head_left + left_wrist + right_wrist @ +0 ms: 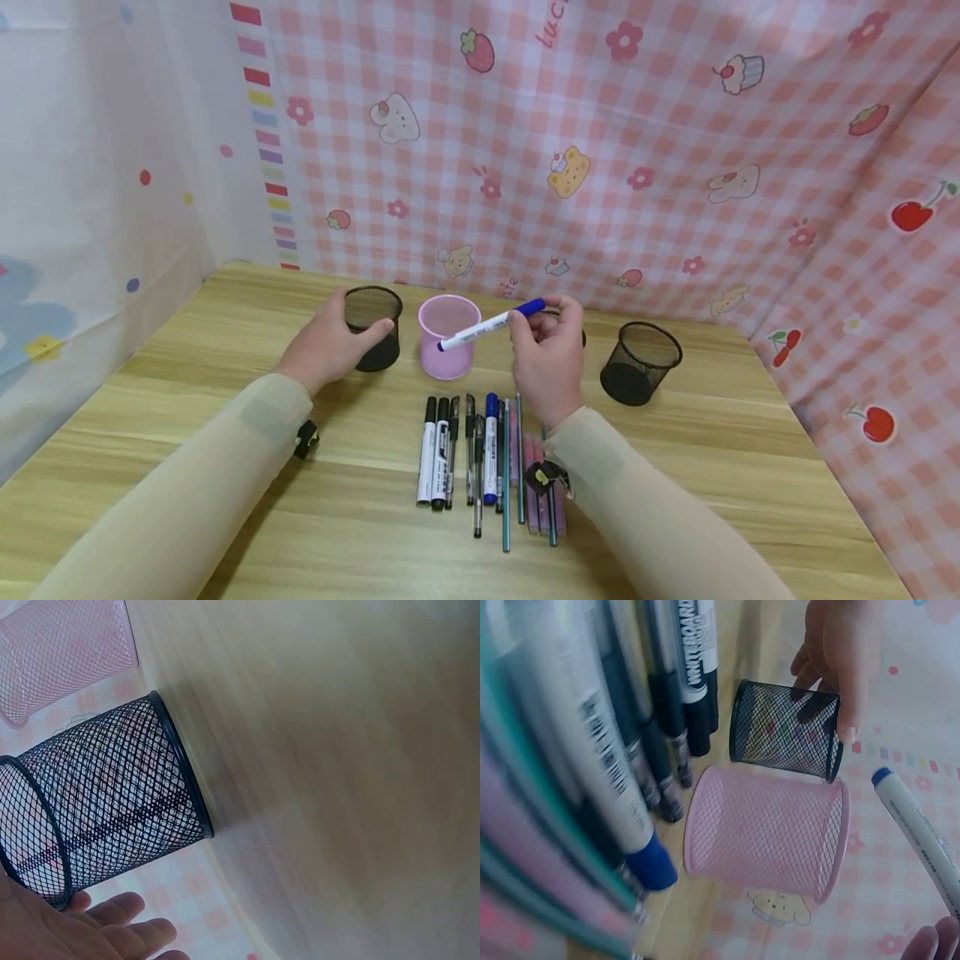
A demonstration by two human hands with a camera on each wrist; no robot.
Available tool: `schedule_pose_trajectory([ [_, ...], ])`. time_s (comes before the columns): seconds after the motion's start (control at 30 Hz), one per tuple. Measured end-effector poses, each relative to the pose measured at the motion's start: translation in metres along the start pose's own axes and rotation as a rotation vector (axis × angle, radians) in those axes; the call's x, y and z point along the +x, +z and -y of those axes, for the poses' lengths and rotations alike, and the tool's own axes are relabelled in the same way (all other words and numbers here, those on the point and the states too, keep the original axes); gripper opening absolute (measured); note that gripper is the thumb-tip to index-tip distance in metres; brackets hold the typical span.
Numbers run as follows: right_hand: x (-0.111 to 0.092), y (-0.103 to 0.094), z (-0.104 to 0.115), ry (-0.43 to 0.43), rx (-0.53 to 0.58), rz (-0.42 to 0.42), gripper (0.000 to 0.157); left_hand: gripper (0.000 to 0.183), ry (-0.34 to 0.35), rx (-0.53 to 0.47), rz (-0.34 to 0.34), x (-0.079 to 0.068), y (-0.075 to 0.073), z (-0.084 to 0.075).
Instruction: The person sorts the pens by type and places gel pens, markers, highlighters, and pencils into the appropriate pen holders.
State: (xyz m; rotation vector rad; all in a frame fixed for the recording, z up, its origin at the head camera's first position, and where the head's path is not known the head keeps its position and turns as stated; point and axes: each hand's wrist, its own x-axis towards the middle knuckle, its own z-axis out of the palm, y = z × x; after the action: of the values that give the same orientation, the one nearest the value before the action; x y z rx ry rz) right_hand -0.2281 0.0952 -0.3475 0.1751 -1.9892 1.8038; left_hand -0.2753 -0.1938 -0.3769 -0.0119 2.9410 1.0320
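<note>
While the right hand (551,362) pinches a white marker (483,327) near its blue cap (531,307), the marker slants above rim level, crossing the pink mesh cup (447,365) in the head view; the left hand (322,346), fingers loosely spread, is at the side of the left black mesh cup (381,356), firmness of contact unclear; pens and markers (440,454) lie on the wooden table (360,517)

I see the right grip (932,942) holding a blue-ended marker (916,834), the left grip (845,654) on a black mesh cup (776,727).
</note>
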Motion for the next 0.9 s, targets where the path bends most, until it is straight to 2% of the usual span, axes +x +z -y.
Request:
schedule_pose_trajectory([
  [0.23, 0.003, 0.024, -0.001, 0.010, 0.032, -0.047, 0.035, 0.120, -0.015, 0.000, 0.012, -0.002, -0.001, -0.002],
  [0.5, 0.004, 0.051, 0.000, 0.041, 0.072, -0.038, 0.037, 0.123, -0.011, 0.004, 0.011, -0.004, -0.002, -0.002],
  [0.9, 0.002, 0.082, -0.001, 0.043, 0.036, -0.059, 0.030, 0.122, 0.001, 0.005, 0.002, -0.002, -0.001, -0.002],
])
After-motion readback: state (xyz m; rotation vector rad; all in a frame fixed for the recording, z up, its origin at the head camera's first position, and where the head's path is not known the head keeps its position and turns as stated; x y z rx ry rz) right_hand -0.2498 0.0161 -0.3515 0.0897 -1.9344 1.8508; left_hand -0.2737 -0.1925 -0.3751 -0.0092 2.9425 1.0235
